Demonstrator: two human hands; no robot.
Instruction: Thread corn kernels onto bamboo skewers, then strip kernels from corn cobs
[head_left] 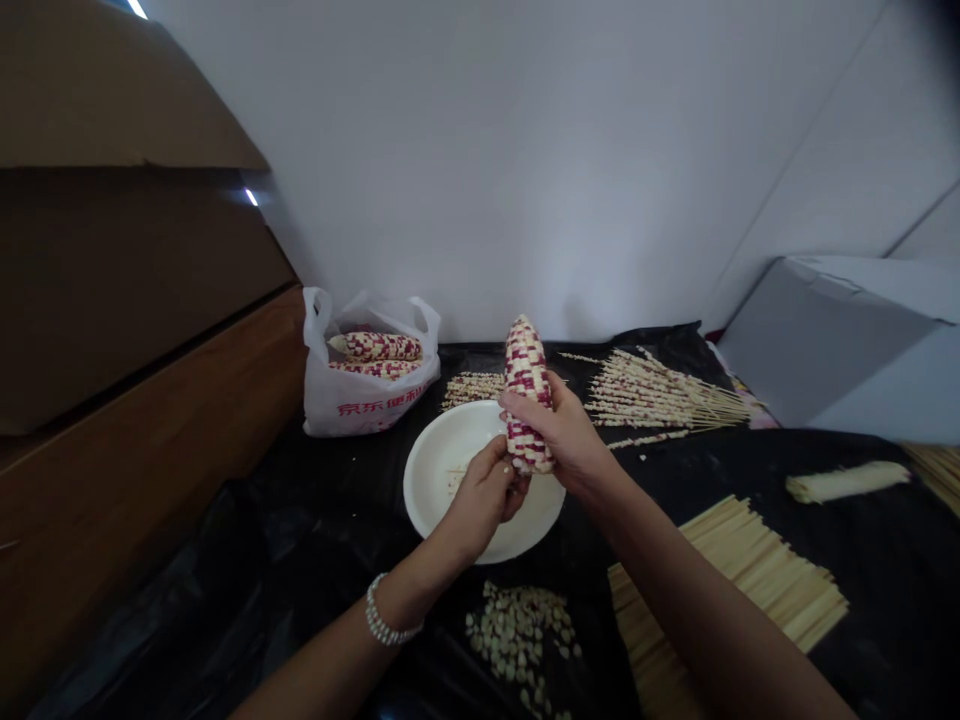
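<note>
My right hand is wrapped round a red and cream corn cob, held upright over a white bowl. At the cob's lower end is my left hand, its fingers bent together; a small pale kernel shows at the fingertips. A few small pale bits lie inside the bowl. Below it, loose pale kernels are spread on the black sheet.
At the left, a white plastic bag holds corn cobs. Kernel-threaded sticks lie behind at the right. Bare sticks, a stripped cob and a white box are farther right. Cardboard stands at the left.
</note>
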